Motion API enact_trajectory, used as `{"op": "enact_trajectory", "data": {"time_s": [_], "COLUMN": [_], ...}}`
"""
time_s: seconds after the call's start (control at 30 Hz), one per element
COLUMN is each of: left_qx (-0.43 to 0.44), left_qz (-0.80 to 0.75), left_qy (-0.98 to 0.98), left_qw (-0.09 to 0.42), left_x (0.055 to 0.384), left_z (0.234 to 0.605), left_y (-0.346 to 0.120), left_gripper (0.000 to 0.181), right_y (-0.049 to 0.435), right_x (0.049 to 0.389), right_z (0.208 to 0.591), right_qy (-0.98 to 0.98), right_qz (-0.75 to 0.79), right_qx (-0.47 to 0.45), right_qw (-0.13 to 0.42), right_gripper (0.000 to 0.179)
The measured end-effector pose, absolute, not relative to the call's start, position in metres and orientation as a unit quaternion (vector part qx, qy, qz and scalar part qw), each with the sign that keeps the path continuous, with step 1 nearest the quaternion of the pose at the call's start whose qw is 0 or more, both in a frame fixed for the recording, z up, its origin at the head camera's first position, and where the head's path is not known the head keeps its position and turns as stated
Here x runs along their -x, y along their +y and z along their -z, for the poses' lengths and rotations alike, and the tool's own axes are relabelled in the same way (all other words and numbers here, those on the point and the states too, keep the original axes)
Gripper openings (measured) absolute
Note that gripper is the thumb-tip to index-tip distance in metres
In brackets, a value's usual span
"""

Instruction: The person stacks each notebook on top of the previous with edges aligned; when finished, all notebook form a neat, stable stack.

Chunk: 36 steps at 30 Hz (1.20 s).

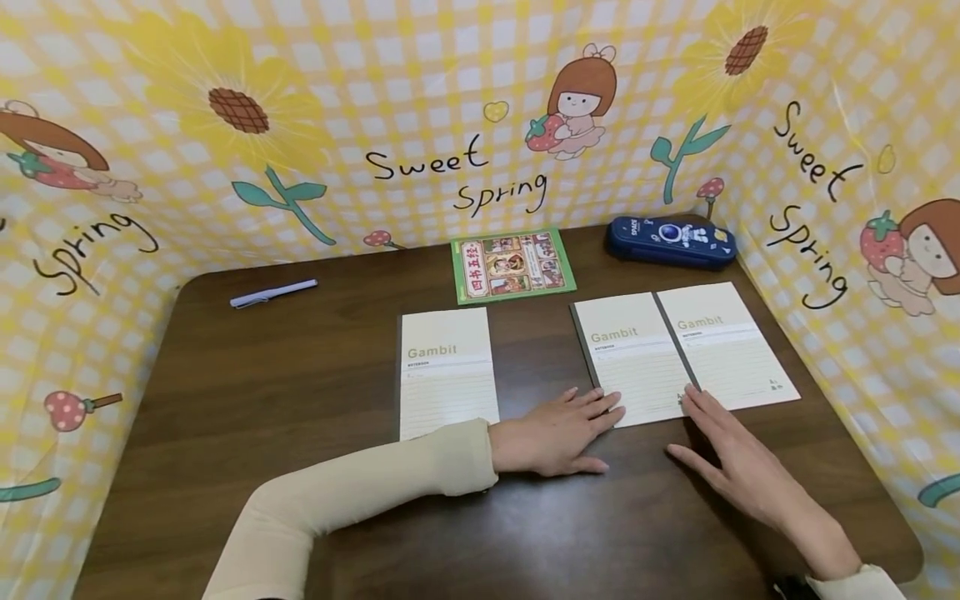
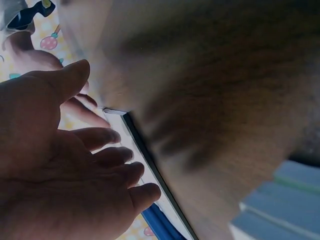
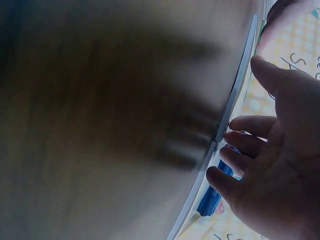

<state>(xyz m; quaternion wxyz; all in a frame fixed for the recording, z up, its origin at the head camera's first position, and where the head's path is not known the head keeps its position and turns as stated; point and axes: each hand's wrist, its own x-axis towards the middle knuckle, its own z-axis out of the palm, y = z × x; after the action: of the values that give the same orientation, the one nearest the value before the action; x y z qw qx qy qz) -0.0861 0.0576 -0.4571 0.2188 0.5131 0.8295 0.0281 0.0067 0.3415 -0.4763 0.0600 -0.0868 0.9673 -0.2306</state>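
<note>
Two pale Gambit notebooks lie side by side at the right, a middle notebook [image 1: 630, 362] and a right notebook [image 1: 735, 354], their long edges meeting. My left hand [image 1: 558, 435], fingers spread, has its fingertips at the lower left corner of the middle notebook. At the seam between the pair, the fingertips of my right hand [image 1: 742, 458] touch the near edge. Both hands have extended, relaxed fingers and grip nothing. A third Gambit notebook [image 1: 446, 362] lies apart to the left, its near end behind my left sleeve [image 1: 390, 467].
A green-bordered book [image 1: 513, 265] lies at the back middle of the brown table [image 1: 315, 375]. Right of it sits a dark blue pencil case [image 1: 670, 242]. A lavender pen [image 1: 274, 293] rests at the back left. Patterned yellow cloth [image 1: 337, 100] encloses the back and sides.
</note>
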Motion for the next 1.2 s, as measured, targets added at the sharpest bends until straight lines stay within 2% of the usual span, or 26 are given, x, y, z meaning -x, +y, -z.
{"op": "enact_trajectory", "data": {"time_s": [0.17, 0.73, 0.87, 1.03, 1.2], "left_qx": [-0.517, -0.51, -0.505, -0.488, -0.408], "left_qz": [0.001, 0.016, 0.003, -0.069, -0.22], "left_qy": [0.828, 0.835, 0.833, 0.836, 0.858], "left_qw": [0.218, 0.207, 0.226, 0.244, 0.222], "left_x": [0.084, 0.056, 0.051, 0.05, 0.051], "left_z": [0.454, 0.451, 0.451, 0.456, 0.461], "left_y": [0.058, 0.023, 0.014, 0.01, 0.013], "left_gripper": [0.078, 0.08, 0.081, 0.079, 0.075], "right_y": [0.337, 0.305, 0.296, 0.295, 0.297], "right_x": [-0.012, -0.034, -0.039, -0.037, -0.029], "right_z": [0.477, 0.482, 0.484, 0.482, 0.477], "right_qy": [0.966, 0.973, 0.972, 0.972, 0.96], "right_qz": [0.23, 0.194, 0.196, 0.203, 0.264], "right_qx": [0.075, 0.116, 0.116, 0.115, 0.088], "right_qw": [0.095, 0.056, 0.052, 0.041, 0.013], "right_gripper": [0.086, 0.084, 0.084, 0.079, 0.069]}}
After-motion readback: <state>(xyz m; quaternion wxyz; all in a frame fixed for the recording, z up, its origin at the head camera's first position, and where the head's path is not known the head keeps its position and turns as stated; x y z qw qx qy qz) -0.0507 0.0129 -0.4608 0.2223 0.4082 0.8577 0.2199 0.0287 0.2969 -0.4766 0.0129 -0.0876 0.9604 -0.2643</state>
